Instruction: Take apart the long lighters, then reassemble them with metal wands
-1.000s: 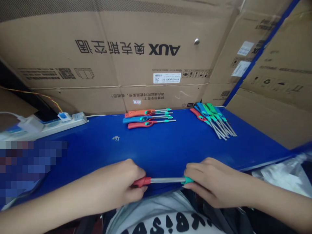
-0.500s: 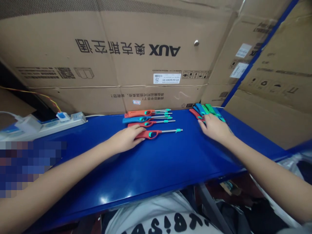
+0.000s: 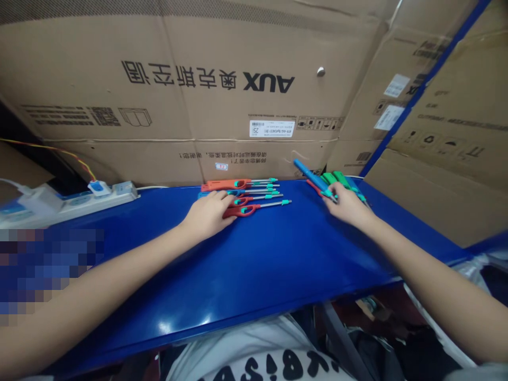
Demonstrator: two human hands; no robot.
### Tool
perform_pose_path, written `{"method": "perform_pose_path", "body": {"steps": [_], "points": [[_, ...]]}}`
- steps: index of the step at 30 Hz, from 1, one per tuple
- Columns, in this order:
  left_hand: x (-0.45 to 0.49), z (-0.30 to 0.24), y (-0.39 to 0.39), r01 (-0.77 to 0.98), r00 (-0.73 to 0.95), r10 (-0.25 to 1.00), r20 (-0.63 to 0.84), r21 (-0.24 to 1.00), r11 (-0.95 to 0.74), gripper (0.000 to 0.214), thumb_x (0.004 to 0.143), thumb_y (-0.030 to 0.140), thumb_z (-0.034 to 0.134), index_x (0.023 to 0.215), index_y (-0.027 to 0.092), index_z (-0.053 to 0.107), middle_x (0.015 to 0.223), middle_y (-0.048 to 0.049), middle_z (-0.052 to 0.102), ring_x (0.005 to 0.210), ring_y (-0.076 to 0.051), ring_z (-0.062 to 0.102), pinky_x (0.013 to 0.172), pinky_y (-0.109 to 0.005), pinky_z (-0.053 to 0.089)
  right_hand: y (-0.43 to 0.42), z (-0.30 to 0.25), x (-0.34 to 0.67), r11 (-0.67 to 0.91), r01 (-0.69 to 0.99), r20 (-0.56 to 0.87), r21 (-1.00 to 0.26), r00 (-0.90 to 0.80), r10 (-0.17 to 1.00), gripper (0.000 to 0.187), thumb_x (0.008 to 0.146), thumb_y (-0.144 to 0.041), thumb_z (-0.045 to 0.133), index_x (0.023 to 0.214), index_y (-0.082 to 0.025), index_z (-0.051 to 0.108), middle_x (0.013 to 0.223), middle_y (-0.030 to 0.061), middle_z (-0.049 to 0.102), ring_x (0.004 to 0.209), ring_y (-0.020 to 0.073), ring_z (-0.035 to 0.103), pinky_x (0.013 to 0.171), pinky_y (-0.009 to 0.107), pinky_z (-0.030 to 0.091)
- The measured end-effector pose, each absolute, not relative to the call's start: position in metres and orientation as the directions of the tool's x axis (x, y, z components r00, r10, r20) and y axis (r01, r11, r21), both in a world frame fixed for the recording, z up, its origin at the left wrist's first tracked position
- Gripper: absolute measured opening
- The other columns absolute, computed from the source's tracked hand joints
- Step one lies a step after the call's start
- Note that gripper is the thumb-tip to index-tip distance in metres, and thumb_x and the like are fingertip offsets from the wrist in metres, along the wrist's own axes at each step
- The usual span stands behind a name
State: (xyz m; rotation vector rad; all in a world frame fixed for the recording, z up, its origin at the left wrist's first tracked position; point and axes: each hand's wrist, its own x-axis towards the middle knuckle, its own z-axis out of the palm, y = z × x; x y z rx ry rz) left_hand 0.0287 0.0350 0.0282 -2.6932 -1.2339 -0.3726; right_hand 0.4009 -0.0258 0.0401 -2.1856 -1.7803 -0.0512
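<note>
Bare hands at a blue-surfaced worktable, as seen by an onlooker beside it. Left: the person's left hand has its fingers curled over the handle of a red plastic long-nosed lighter with a metal barrel, the nearest of a row; some fingertips are hidden. Just beyond it lie a second red lighter, a blue lighter partly under the hand and, farthest, an orange-handled lighter, barrels pointing right.

Right: the right hand grasps a bright-blue lighter with a straight handle near its teal trigger, the handle tilted up toward the far left. Around that hand lie lighters with green handles and a red one.

Technique, in my judgement: keep the left barrel parallel with its neighbours, and raise the blue one clear so that it does not drag the pile.

Lettering: the brown cardboard panel behind reads "AUX 奥克斯空调", upside down. A white printed label shows "25"; its finer print is unclear. A small blue-edged sticker is illegible to me.
</note>
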Motion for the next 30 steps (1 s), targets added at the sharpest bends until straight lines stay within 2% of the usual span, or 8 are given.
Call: {"method": "perform_pose_path", "body": {"steps": [3, 5, 8, 10, 12, 17, 22, 30], "points": [[0.041, 0.036, 0.014, 0.637, 0.694, 0.544, 0.471, -0.051, -0.769, 0.070, 0.087, 0.041, 0.071, 0.146, 0.016, 0.043, 0.145, -0.0185, 0.051, 0.132, -0.035, 0.050, 0.106, -0.047, 0.045, -0.052, 0.051, 0.358, 0.125, 0.947, 0.154, -0.297, -0.081, 0.985, 0.027, 0.096, -0.045, 0.054, 0.087, -0.020, 0.061, 0.070, 0.0030, 0.063, 0.063, 0.0188, 0.057, 0.061, 0.029, 0.038], [0.050, 0.043, -0.006, 0.508, 0.779, 0.403, 0.480, -0.108, -0.854, 0.067, 0.091, 0.042, 0.068, 0.147, 0.017, 0.042, 0.148, -0.0187, 0.049, 0.137, -0.035, 0.046, 0.111, -0.049, 0.039, -0.072, 0.058, 0.327, 0.344, 0.885, 0.129, -0.314, -0.319, 0.939, 0.029, 0.099, -0.044, 0.051, 0.089, -0.019, 0.064, 0.080, 0.0046, 0.068, 0.072, 0.0181, 0.061, 0.066, 0.028, 0.039], [0.059, 0.052, -0.034, 0.371, 0.908, 0.339, 0.246, -0.098, -0.923, 0.034, 0.100, 0.044, 0.052, 0.119, 0.017, 0.060, 0.112, -0.0129, 0.071, 0.103, -0.029, 0.068, 0.089, -0.041, 0.051, -0.102, 0.067, 0.292, 0.493, 0.842, 0.115, -0.219, -0.480, 0.870, 0.030, 0.102, -0.039, 0.047, 0.090, -0.017, 0.063, 0.086, 0.0070, 0.068, 0.076, 0.0185, 0.062, 0.067, 0.029, 0.037], [0.058, 0.058, -0.050, 0.386, 0.921, 0.385, 0.061, 0.000, -0.923, 0.030, 0.103, 0.044, 0.045, 0.099, 0.019, 0.062, 0.086, -0.0063, 0.072, 0.075, -0.024, 0.070, 0.066, -0.033, 0.049, -0.117, 0.072, 0.282, 0.592, 0.794, 0.053, -0.136, -0.591, 0.805, 0.030, 0.103, -0.036, 0.044, 0.089, -0.017, 0.063, 0.085, 0.0068, 0.067, 0.070, 0.0173, 0.059, 0.063, 0.029, 0.034], [0.053, 0.063, -0.063, 0.410, 0.912, 0.406, -0.052, 0.104, -0.906, 0.029, 0.103, 0.044, 0.046, 0.091, 0.021, 0.059, 0.077, -0.0026, 0.070, 0.066, -0.021, 0.069, 0.055, -0.030, 0.041, -0.129, 0.075, 0.279, 0.661, 0.741, 0.010, -0.118, -0.665, 0.747, 0.031, 0.103, -0.035, 0.043, 0.086, -0.017, 0.062, 0.082, 0.0052, 0.066, 0.066, 0.0157, 0.057, 0.060, 0.029, 0.031], [0.039, 0.070, -0.091, 0.425, 0.905, 0.405, -0.129, 0.281, -0.860, 0.025, 0.100, 0.043, 0.052, 0.087, 0.023, 0.058, 0.075, -0.0009, 0.070, 0.064, -0.021, 0.069, 0.053, -0.029, 0.034, -0.152, 0.075, 0.274, 0.730, 0.675, 0.060, -0.106, -0.728, 0.683, 0.034, 0.104, -0.035, 0.041, 0.082, -0.018, 0.060, 0.074, 0.0027, 0.063, 0.059, 0.0143, 0.052, 0.057, 0.030, 0.029], [0.021, 0.073, -0.104, 0.499, 0.866, 0.453, -0.212, 0.344, -0.795, 0.027, 0.101, 0.048, 0.049, 0.090, 0.026, 0.061, 0.078, -0.0007, 0.071, 0.069, -0.021, 0.069, 0.054, -0.029, 0.033, -0.167, 0.073, 0.273, 0.779, 0.625, 0.080, -0.050, -0.775, 0.627, 0.035, 0.104, -0.033, 0.038, 0.082, -0.018, 0.060, 0.070, 0.0030, 0.062, 0.054, 0.0147, 0.048, 0.054, 0.032, 0.024], [-0.011, 0.074, -0.075, 0.626, 0.773, 0.607, -0.186, 0.383, -0.679, 0.033, 0.098, 0.053, 0.050, 0.098, 0.025, 0.067, 0.087, -0.0025, 0.071, 0.073, -0.019, 0.067, 0.065, -0.027, 0.046, -0.144, 0.076, 0.315, 0.529, 0.823, -0.025, -0.207, -0.545, 0.838, 0.032, 0.104, -0.036, 0.043, 0.079, -0.020, 0.056, 0.074, 0.0027, 0.062, 0.063, 0.0150, 0.054, 0.059, 0.028, 0.032]]}}
